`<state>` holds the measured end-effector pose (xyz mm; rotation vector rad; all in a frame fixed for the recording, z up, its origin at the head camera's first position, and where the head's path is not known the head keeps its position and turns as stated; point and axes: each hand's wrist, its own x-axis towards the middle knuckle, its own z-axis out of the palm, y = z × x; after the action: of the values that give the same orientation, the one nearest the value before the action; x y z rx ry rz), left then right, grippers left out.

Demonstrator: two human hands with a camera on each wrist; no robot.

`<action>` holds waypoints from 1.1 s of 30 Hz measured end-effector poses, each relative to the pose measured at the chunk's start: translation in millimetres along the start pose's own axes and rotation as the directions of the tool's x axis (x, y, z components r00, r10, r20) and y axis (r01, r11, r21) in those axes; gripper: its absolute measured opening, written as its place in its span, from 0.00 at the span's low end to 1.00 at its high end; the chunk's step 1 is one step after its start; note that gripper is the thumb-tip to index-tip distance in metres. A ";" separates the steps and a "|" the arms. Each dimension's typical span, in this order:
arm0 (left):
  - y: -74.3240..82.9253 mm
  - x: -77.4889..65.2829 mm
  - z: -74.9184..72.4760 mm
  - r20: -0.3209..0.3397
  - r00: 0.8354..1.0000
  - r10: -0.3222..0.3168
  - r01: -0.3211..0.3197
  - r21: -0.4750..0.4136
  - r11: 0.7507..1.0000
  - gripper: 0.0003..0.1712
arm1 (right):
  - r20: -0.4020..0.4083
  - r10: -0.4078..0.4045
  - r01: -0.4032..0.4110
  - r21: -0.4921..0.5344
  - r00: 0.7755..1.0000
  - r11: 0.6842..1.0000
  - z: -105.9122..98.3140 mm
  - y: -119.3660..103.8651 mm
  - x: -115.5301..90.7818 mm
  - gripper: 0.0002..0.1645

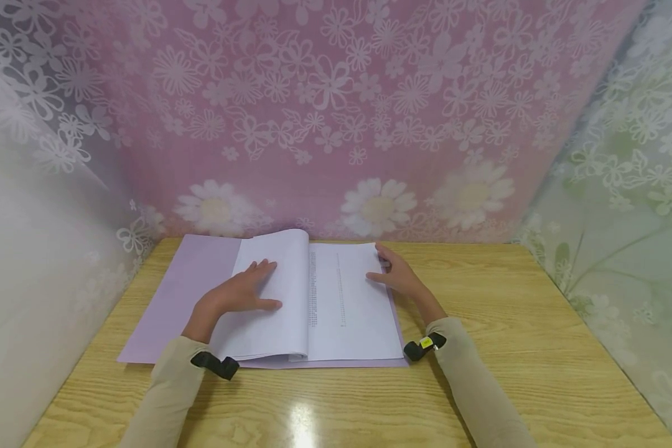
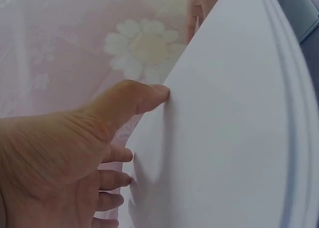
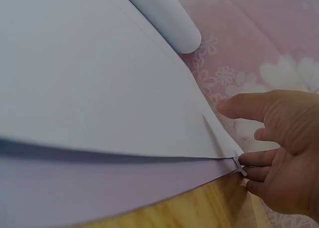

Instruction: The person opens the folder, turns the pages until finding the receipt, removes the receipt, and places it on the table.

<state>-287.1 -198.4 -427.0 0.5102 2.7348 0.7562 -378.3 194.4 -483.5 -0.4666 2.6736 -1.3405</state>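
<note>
A stack of white printed pages [image 1: 364, 311] with a light purple cover [image 1: 170, 298] lies open on the table. Its turned pages [image 1: 280, 323] curve over to the left, blank side up. My left hand [image 1: 235, 292] rests on these turned pages with fingers spread; in the left wrist view its thumb and fingertips touch the white sheet [image 2: 229, 118]. At the far right corner of the right-hand page is my right hand [image 1: 400, 274]. The right wrist view shows its fingers touching the corner of the page [image 3: 124, 103], the thumb held apart.
The wooden table [image 1: 509, 336] extends right of the pages and in front of them. A pink floral curtain [image 1: 336, 124] hangs behind the table, with pale floral sheets [image 1: 638, 249] at the sides. Each sleeve has a black wrist device [image 1: 215, 364].
</note>
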 end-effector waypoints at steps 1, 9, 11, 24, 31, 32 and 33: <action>-0.3 0.1 0.0 -0.002 1.000 0.000 0.000 -0.004 1.000 0.59 | 0.003 0.002 -0.002 -0.003 1.000 1.000 0.0 0.2 0.1 0.55; 2.8 1.9 3.8 -0.018 1.000 -0.010 0.010 -0.033 0.999 0.63 | 0.008 -0.004 0.004 -0.027 1.000 1.000 0.7 -0.6 0.4 0.54; 2.7 2.2 4.7 -0.012 1.000 -0.017 0.017 -0.022 1.000 0.63 | 0.009 -0.004 0.004 -0.024 1.000 1.000 0.7 -0.8 0.5 0.53; -3.7 3.7 5.8 0.089 0.990 -0.112 0.111 0.011 0.994 0.65 | 0.009 0.004 -0.004 -0.015 1.000 1.000 0.6 -2.1 0.3 0.53; -4.3 4.2 6.6 0.116 0.984 -0.134 0.132 0.022 0.991 0.64 | -0.001 0.023 -0.023 -0.028 1.000 0.999 1.9 -2.3 1.7 0.53; -4.1 4.1 6.8 0.118 0.984 -0.135 0.133 0.025 0.991 0.64 | 0.002 0.029 -0.029 -0.037 1.000 0.999 2.1 -2.4 1.5 0.54; -4.0 4.0 6.9 0.119 0.983 -0.137 0.135 0.028 0.990 0.64 | 0.006 0.031 -0.031 -0.050 1.000 0.998 2.5 -2.4 1.2 0.54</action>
<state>-289.5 -196.9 -435.5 0.3564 2.6352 0.6431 -378.4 190.8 -483.0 -0.4327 2.7029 -1.2642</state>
